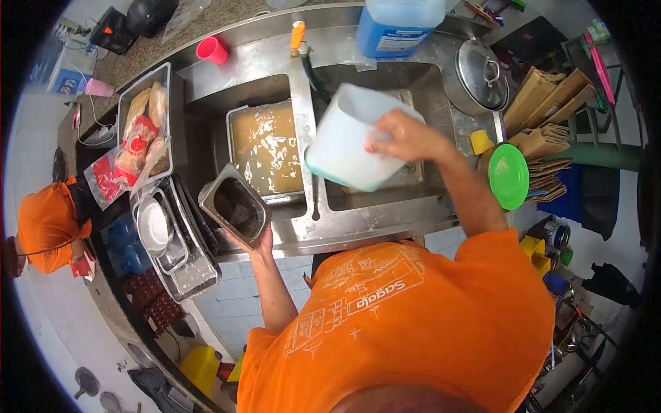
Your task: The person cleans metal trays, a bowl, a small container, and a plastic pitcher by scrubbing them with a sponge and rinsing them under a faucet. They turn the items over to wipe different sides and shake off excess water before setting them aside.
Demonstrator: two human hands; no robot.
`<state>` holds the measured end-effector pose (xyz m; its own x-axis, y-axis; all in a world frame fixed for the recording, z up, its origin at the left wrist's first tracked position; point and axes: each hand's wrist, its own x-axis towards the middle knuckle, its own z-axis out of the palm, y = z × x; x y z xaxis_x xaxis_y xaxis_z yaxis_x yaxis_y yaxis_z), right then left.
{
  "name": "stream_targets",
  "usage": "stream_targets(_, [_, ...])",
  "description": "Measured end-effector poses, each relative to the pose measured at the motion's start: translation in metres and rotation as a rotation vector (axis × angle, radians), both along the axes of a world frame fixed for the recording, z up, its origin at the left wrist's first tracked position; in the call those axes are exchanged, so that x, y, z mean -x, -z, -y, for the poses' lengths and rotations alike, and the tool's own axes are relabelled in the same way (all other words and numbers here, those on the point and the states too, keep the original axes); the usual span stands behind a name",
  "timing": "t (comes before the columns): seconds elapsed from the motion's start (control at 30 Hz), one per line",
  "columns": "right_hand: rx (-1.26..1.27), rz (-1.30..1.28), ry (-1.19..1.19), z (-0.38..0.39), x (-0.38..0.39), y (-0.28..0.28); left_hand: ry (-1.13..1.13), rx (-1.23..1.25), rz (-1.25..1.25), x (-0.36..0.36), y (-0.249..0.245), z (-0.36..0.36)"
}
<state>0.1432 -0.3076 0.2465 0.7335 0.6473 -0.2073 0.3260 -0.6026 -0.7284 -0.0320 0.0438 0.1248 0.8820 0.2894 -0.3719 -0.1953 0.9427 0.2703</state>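
Over the right sink basin, my right hand point(396, 135) grips a white square container point(358, 138) by its side, its lower edge greenish. My left hand point(260, 244) holds a small deep metal pan point(237, 206) from beneath, tilted, at the front edge of the sink. The pan's inside looks dark. Behind it, in the left basin, a rectangular tray point(268, 148) is full of cloudy brownish water. Part of another tray shows in the right basin behind the white container.
Stacked metal trays point(196, 272) lie left of the basins, below a bin of bagged food point(169, 89). A blue liquid jug point(399, 27), lidded pot point(478, 76), yellow sponge point(480, 142) and green plate point(508, 176) line the back and right. A co-worker point(48, 227) is at far left.
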Motion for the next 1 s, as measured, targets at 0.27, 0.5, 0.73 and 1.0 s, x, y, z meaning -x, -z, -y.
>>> stream_targets(0.27, [0.418, -0.01, 0.375, 0.047, 0.098, 0.291, -0.063, 0.275, -0.091, 0.009, 0.004, 0.077])
stream_targets(0.5, [0.069, -0.545, 0.369, 0.068, 0.088, 0.29, -0.034, 0.226, -0.154, 0.05, 0.021, 0.122])
stream_targets(0.73, [0.564, -0.085, 0.302, 0.064, 0.076, 0.44, -0.133, 0.242, -0.317, 0.091, 0.033, 0.14])
stream_targets(1.0, [0.363, -0.258, 0.328, 0.024, 0.027, 0.672, 0.033, 0.122, -0.125, -0.005, -0.015, 0.215])
